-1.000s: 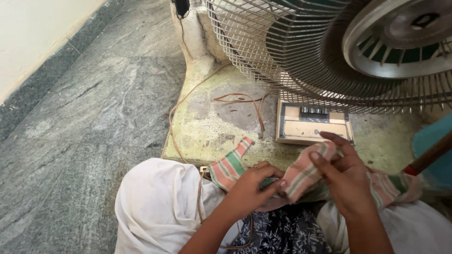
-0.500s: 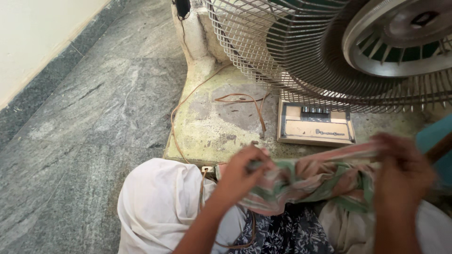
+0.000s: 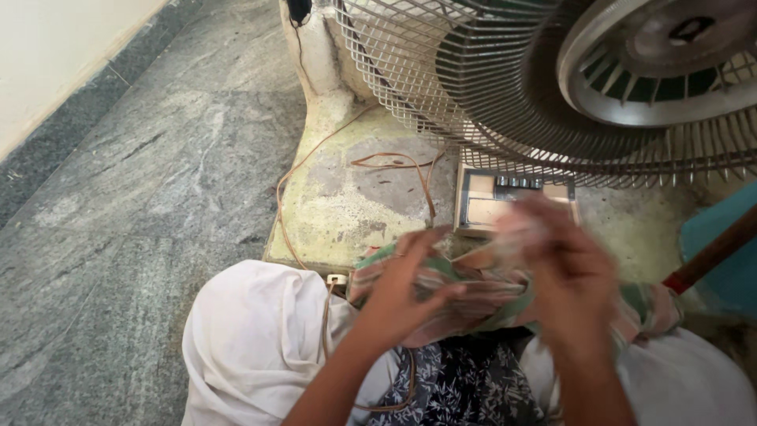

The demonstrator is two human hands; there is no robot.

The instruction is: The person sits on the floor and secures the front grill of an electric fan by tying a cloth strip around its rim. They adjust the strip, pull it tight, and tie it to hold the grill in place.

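Fingers of left hand (image 3: 406,288) and right hand (image 3: 572,276) clutch striped cloth (image 3: 481,296).

The person wears white cloth (image 3: 252,347) over both knees. A dark garment with a pale leaf print (image 3: 465,386) shows between them. Both forearms are bare.

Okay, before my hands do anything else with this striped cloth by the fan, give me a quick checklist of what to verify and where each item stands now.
1. Both hands on the striped cloth: ok, left hand and right hand both grip it.
2. Cloth clear of the fan grille: ok, apart.
3. Thin brown wire clear of the cloth: cannot tell, it runs under the left hand.
4. Fan control panel unobstructed: not ok, the right hand partly covers it.
5. Sharp view of the hands: not ok, blurred.
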